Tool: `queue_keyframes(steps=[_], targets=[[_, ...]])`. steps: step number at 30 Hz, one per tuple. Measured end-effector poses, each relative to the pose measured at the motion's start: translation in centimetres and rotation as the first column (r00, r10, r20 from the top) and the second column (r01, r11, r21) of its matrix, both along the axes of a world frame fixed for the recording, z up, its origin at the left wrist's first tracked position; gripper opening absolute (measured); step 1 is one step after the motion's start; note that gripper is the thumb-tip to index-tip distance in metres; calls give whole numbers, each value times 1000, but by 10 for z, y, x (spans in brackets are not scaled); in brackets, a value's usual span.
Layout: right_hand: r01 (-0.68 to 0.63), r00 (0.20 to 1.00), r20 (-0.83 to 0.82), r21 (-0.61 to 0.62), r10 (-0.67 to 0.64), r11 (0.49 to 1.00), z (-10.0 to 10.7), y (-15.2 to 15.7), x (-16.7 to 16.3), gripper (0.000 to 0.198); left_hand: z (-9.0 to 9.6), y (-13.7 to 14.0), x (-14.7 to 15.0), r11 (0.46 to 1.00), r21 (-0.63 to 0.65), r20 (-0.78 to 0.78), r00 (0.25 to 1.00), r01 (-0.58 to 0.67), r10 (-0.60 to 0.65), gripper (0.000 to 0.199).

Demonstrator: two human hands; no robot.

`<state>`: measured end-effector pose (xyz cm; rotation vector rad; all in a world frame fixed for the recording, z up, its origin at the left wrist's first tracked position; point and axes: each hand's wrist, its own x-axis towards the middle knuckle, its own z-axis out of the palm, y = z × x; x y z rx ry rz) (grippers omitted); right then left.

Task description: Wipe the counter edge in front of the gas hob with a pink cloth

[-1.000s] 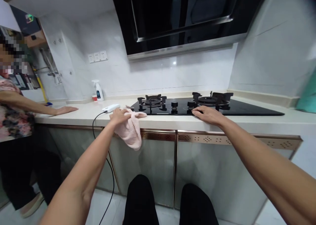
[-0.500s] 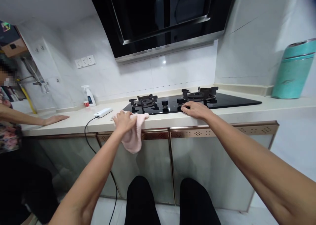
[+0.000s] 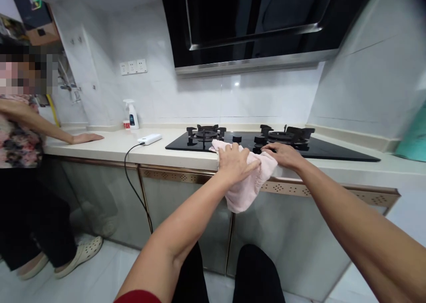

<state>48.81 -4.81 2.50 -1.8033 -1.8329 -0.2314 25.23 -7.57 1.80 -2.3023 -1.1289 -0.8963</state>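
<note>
My left hand (image 3: 234, 162) presses a pink cloth (image 3: 244, 194) against the counter's front edge, its fingers spread over the fabric. Part of the cloth hangs down over the edge, and its top reaches the front of the black glass gas cooktop (image 3: 346, 152). Close beside the cloth, my right hand (image 3: 282, 155) rests on the cooktop's front rim, fingers loosely bent and holding nothing that I can see. A control knob (image 3: 237, 139) stands just behind the cloth. Two burners with black supports, a left burner (image 3: 206, 133) and a right burner (image 3: 282, 135), sit farther back.
A white box-shaped device (image 3: 149, 139) with a black cable (image 3: 128, 174) lies on the counter (image 3: 186, 159). Behind it stands a spray bottle (image 3: 133, 116). At the left, another person's hand (image 3: 87, 138) rests on the counter. A range hood (image 3: 253, 63) hangs above; a turquoise container (image 3: 414, 139) stands far right.
My left hand has slid the pink cloth rightward along the counter edge, up to my right hand. My right hand stays at the cooktop's front rim. The view has shifted.
</note>
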Motion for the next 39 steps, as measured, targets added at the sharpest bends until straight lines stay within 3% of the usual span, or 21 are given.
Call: queue_keyframes(steps=[7,14,20,24,31,39], targets=[[3,1000,-1,-14,-3,1000,0,-2,0,46,5,19,-53,998,-51,-9,999,-35,35,55],[19,1000,-17,0,-19,1000,3,-8,-5,42,15,45,-143,968,-152,53,977,-198,209,48],[25,1000,-4,-18,-25,1000,5,-10,-7,42,29,75,-221,879,-275,68,904,-390,423,51],[24,1000,-8,-20,-24,1000,6,-11,-7,42,38,91,-248,808,-346,47,851,-477,523,55],[48,999,-25,-10,-48,999,4,-10,-10,43,29,75,-233,816,-251,80,828,-522,554,49],[42,999,-3,-26,-42,999,5,-12,-10,42,11,45,-157,922,-119,119,917,-368,381,44]])
